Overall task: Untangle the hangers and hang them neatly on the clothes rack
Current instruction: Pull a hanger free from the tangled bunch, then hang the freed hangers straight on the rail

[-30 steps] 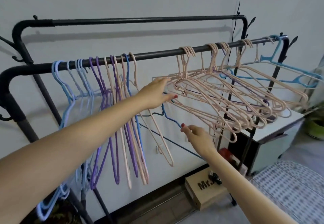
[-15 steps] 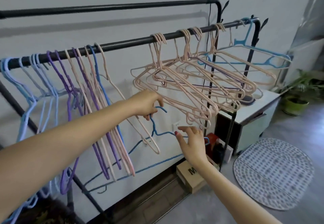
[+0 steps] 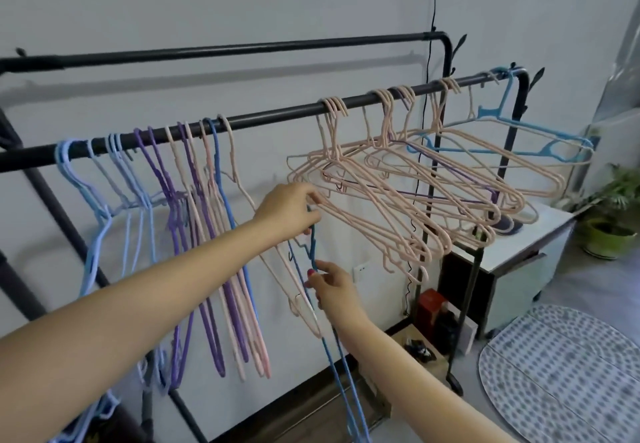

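A black clothes rack (image 3: 277, 115) has two rails. On the front rail's left part hang light blue, purple, pink and blue hangers (image 3: 194, 227), straight and close together. To the right, a tangled bunch of pink hangers (image 3: 408, 193) sticks out sideways, with a light blue hanger (image 3: 519, 127) at the far end. My left hand (image 3: 289, 210) grips the hook end of a dark blue hanger (image 3: 341, 366) beside the pink bunch. My right hand (image 3: 332, 286) pinches the same blue hanger lower down. The blue hanger hangs nearly vertical, off the rail.
A white cabinet (image 3: 519, 252) stands under the rack's right end, with a potted plant (image 3: 613, 214) beyond it. A patterned round mat (image 3: 561, 373) lies on the floor. A cardboard box and small items (image 3: 429, 331) sit by the rack's foot. A black cord (image 3: 429, 96) hangs down the wall.
The blue hanger swung from lying sideways to hanging nearly vertical. My left hand rose toward the pink bunch and my right hand closed on the hanger. The camera view shifted.
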